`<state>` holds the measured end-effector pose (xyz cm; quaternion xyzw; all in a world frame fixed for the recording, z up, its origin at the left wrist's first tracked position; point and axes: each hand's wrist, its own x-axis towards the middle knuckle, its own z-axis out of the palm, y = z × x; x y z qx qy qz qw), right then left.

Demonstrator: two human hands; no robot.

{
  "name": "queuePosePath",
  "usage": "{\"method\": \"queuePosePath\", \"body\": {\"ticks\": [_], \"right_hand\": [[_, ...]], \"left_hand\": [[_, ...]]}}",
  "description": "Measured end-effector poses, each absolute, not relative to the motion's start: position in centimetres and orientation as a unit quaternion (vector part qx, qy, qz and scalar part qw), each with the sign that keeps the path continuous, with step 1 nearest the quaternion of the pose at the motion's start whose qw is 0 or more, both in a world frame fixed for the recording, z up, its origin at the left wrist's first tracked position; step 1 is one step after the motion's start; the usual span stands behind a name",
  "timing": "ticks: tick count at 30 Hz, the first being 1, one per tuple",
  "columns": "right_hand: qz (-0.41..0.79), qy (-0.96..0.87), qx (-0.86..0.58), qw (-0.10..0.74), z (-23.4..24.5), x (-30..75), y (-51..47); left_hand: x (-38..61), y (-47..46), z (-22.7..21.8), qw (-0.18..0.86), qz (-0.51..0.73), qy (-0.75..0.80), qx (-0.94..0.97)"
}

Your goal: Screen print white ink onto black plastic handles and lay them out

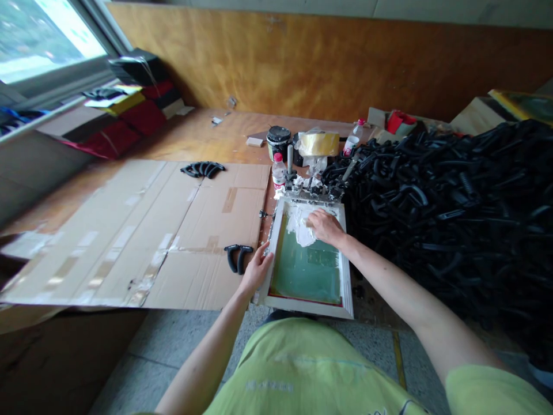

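Observation:
A screen-printing frame point(345, 271) with green mesh and white ink smeared at its far end lies on the table in front of me. My left hand point(258, 268) grips the frame's left edge, fingers curled over it. My right hand point(325, 226) rests closed on the mesh at the white ink, holding something I cannot make out. Two black plastic handles point(237, 256) lie on the cardboard just left of the frame.
A huge heap of black plastic handles point(453, 202) fills the right side. Flattened cardboard point(142, 230) covers the table's left, with several more handles point(203, 169) at its far edge. A black ink tub point(279, 140), small bottles point(279, 173) and a tape roll point(319, 144) stand behind the frame.

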<state>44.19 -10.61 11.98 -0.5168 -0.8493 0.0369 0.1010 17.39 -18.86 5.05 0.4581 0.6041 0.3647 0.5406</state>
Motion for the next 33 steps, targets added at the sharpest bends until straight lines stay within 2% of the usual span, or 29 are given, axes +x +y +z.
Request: {"method": "queuePosePath", "body": {"ticks": [5, 8, 12, 15, 18, 26, 28, 31, 33], "right_hand": [[0.078, -0.922, -0.366, 0.099, 12.9, 46.2, -13.3], [0.085, -0.906, -0.397, 0.116, 13.2, 45.9, -12.6], [0.032, -0.884, -0.434, 0.170, 11.6, 45.0, -13.8], [0.060, -0.900, -0.392, 0.184, 11.0, 45.2, -15.1], [0.087, -0.872, -0.438, 0.202, 12.1, 45.2, -13.5], [0.065, -0.711, -0.650, 0.260, 16.2, 50.0, -6.0], [0.023, -0.668, -0.692, 0.273, 15.5, 52.7, -7.3], [-0.039, -0.670, -0.709, 0.216, 12.6, 54.1, -10.7], [-0.034, -0.714, -0.674, 0.188, 10.2, 52.9, -12.8]], "left_hand": [[17.6, -19.1, 5.4, 0.544, 0.374, 0.607, 0.443], [17.5, -19.1, 5.8, 0.544, 0.371, 0.608, 0.444], [17.4, -19.1, 6.2, 0.556, 0.357, 0.598, 0.453], [17.5, -19.0, 6.3, 0.564, 0.347, 0.589, 0.462], [17.4, -19.0, 7.2, 0.577, 0.346, 0.585, 0.453], [17.5, -17.7, 15.9, 0.623, 0.388, 0.535, 0.419], [18.5, -16.4, 18.1, 0.613, 0.442, 0.503, 0.418], [20.3, -14.0, 20.8, 0.577, 0.538, 0.442, 0.428], [21.2, -12.8, 21.6, 0.575, 0.551, 0.428, 0.428]]}}
